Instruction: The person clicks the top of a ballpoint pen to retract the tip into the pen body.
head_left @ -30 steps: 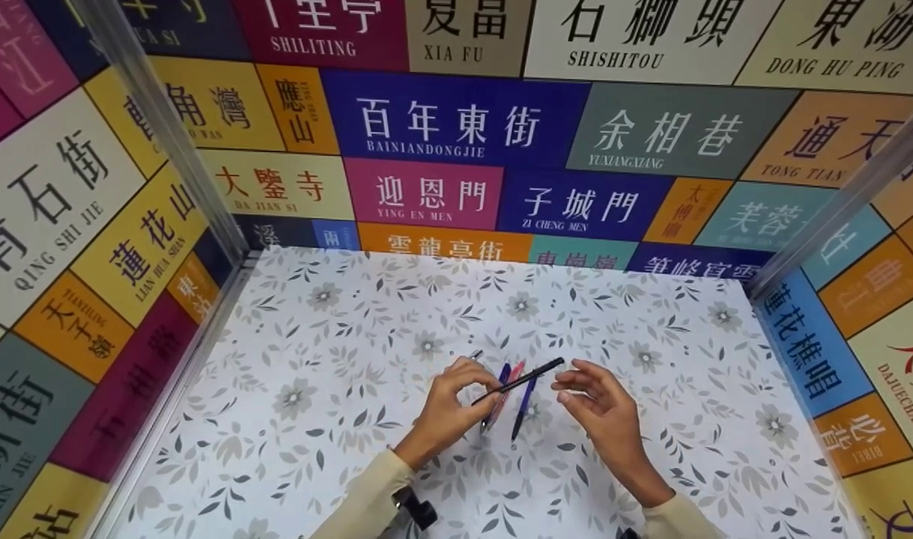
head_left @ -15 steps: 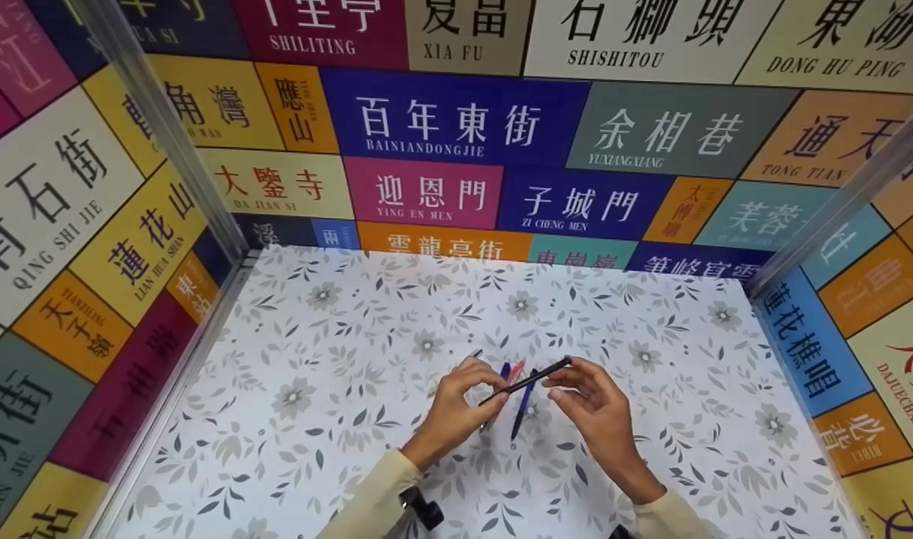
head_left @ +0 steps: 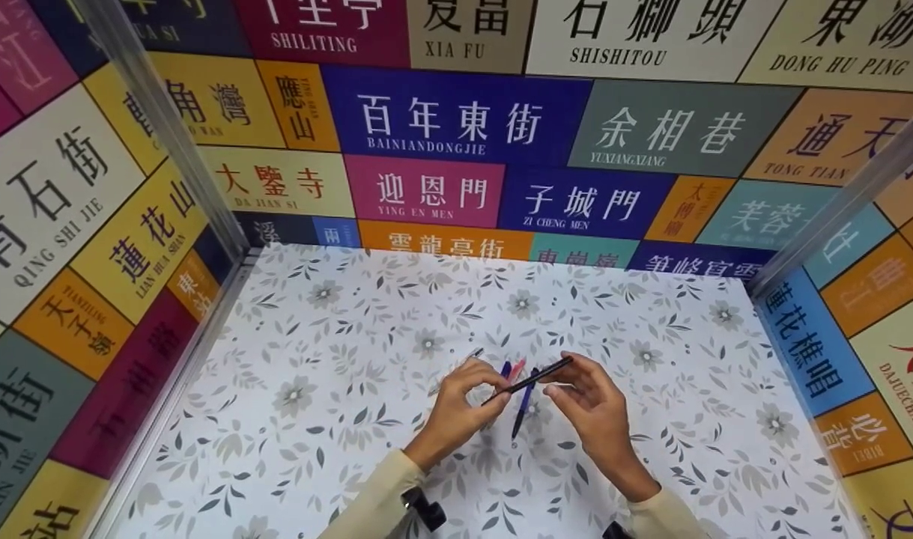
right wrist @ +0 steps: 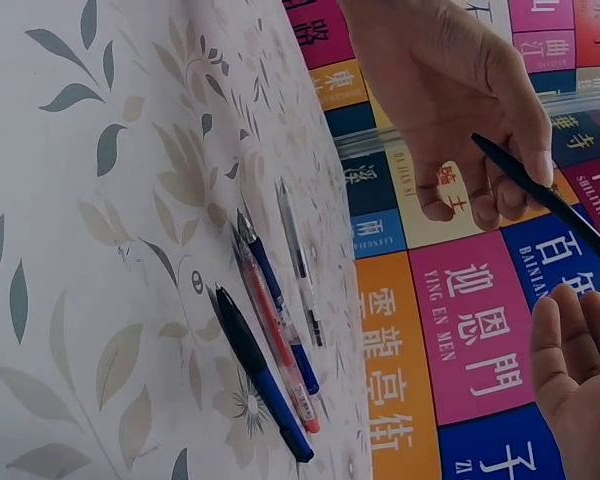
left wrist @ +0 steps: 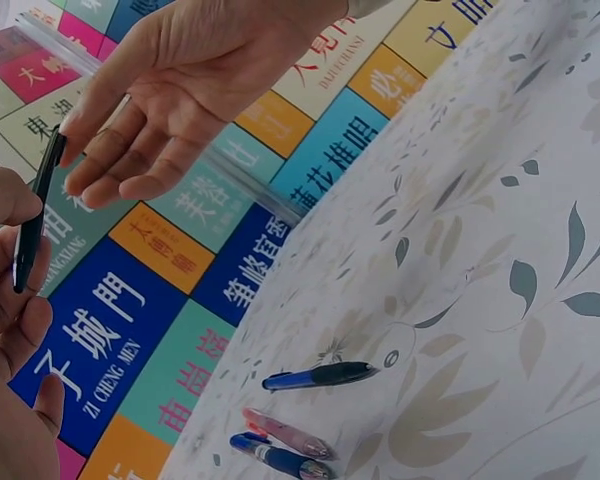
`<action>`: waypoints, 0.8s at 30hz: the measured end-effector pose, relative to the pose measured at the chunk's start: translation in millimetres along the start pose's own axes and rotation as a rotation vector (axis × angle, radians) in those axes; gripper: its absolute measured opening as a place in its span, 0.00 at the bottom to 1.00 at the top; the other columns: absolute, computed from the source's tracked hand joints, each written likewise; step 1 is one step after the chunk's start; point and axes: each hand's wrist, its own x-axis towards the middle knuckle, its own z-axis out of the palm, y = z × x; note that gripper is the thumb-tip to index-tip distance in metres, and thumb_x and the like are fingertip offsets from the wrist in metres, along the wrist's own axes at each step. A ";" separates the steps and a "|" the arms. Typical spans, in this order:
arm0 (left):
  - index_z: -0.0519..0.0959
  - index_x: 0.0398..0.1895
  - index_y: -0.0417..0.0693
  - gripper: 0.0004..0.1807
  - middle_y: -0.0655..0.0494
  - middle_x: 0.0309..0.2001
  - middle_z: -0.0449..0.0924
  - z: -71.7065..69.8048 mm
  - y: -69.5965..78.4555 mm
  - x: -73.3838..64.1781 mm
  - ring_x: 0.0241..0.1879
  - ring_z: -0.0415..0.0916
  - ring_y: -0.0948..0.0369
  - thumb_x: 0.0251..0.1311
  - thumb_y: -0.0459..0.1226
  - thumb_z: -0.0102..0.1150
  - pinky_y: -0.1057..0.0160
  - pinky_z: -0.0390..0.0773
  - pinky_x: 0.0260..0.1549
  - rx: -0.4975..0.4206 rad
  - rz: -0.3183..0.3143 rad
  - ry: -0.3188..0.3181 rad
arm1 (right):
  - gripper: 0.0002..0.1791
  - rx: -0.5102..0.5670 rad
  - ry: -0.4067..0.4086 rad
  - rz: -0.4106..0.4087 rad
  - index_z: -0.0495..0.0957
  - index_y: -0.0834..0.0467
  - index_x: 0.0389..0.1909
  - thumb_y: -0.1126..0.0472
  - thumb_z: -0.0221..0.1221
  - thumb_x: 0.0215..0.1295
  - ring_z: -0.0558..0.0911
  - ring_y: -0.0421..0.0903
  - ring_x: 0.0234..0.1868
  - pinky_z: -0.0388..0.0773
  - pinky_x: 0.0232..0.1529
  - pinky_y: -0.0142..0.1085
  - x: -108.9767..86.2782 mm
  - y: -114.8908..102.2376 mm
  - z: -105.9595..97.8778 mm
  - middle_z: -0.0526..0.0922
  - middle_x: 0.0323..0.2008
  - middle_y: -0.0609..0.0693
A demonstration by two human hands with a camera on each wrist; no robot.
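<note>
My left hand (head_left: 460,404) pinches a slim black pen (head_left: 538,375) between thumb and fingers, above the table and slanting up to the right. In the right wrist view the left hand (right wrist: 460,90) grips this pen (right wrist: 525,185) near its middle. My right hand (head_left: 595,415) is at the pen's far end, a fingertip against it, the other fingers loosely bent. Below lie a blue pen with a black grip (right wrist: 260,370), a pink pen (right wrist: 270,325), a dark blue pen (right wrist: 280,300) and a clear pen (right wrist: 297,260).
A white table (head_left: 336,449) with a grey flower and leaf pattern lies under both hands. Panels with coloured lettered signs (head_left: 456,112) stand around its back and sides, joined by clear corner strips (head_left: 179,142).
My right hand has moved left and slightly up, its fingertip coming to the end of the black pen. The left hand has shifted a little right with the pen.
</note>
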 end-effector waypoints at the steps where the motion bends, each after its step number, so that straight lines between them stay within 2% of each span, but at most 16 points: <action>1: 0.88 0.37 0.34 0.08 0.43 0.34 0.86 0.1 0.1 -0.2 0.41 0.80 0.45 0.59 0.18 0.73 0.49 0.80 0.47 -0.004 -0.007 0.001 | 0.30 0.005 0.001 0.002 0.71 0.78 0.70 0.83 0.65 0.68 0.90 0.53 0.53 0.87 0.56 0.38 0.2 -0.3 0.2 0.86 0.52 0.69; 4: 0.88 0.38 0.34 0.08 0.43 0.34 0.86 0.4 0.4 -0.5 0.40 0.80 0.46 0.59 0.18 0.73 0.50 0.79 0.47 -0.002 -0.015 0.003 | 0.29 0.018 0.004 0.003 0.70 0.80 0.70 0.82 0.65 0.69 0.90 0.51 0.54 0.87 0.55 0.38 1.1 -1.3 1.0 0.86 0.53 0.69; 7: 0.88 0.37 0.34 0.08 0.43 0.34 0.86 1.8 -1.8 -0.9 0.40 0.80 0.46 0.58 0.18 0.74 0.57 0.79 0.48 0.003 -0.005 0.005 | 0.29 0.032 0.003 0.004 0.69 0.80 0.70 0.82 0.64 0.70 0.89 0.50 0.54 0.87 0.55 0.38 1.9 -2.1 1.8 0.86 0.53 0.68; 11: 0.88 0.37 0.34 0.09 0.43 0.33 0.86 6.1 -16.1 -4.8 0.40 0.80 0.44 0.57 0.17 0.74 0.63 0.77 0.48 0.005 -0.001 0.020 | 0.30 0.028 -0.002 0.012 0.69 0.79 0.71 0.82 0.63 0.70 0.90 0.50 0.54 0.87 0.55 0.39 2.8 -3.6 3.2 0.85 0.53 0.69; 17: 0.90 0.39 0.43 0.11 0.49 0.37 0.89 10.6 -40.1 -13.4 0.42 0.81 0.50 0.58 0.22 0.77 0.62 0.78 0.47 0.040 -0.036 0.044 | 0.31 0.005 -0.007 0.029 0.70 0.75 0.73 0.80 0.64 0.71 0.89 0.50 0.55 0.87 0.56 0.38 3.9 -6.1 5.9 0.84 0.53 0.72; 21: 0.91 0.41 0.48 0.09 0.55 0.40 0.90 10.1 -42.4 -16.1 0.44 0.82 0.55 0.62 0.27 0.77 0.62 0.78 0.48 0.041 -0.064 0.028 | 0.31 0.009 -0.012 0.036 0.69 0.74 0.74 0.79 0.65 0.72 0.89 0.51 0.55 0.87 0.56 0.38 4.4 -7.1 7.0 0.84 0.53 0.72; 24: 0.91 0.41 0.49 0.08 0.57 0.40 0.90 10.4 -41.7 -17.4 0.45 0.81 0.56 0.64 0.29 0.77 0.62 0.79 0.48 0.023 -0.086 0.018 | 0.31 0.024 -0.020 0.032 0.68 0.74 0.75 0.80 0.64 0.72 0.89 0.51 0.55 0.86 0.56 0.38 5.1 -7.4 8.2 0.83 0.54 0.72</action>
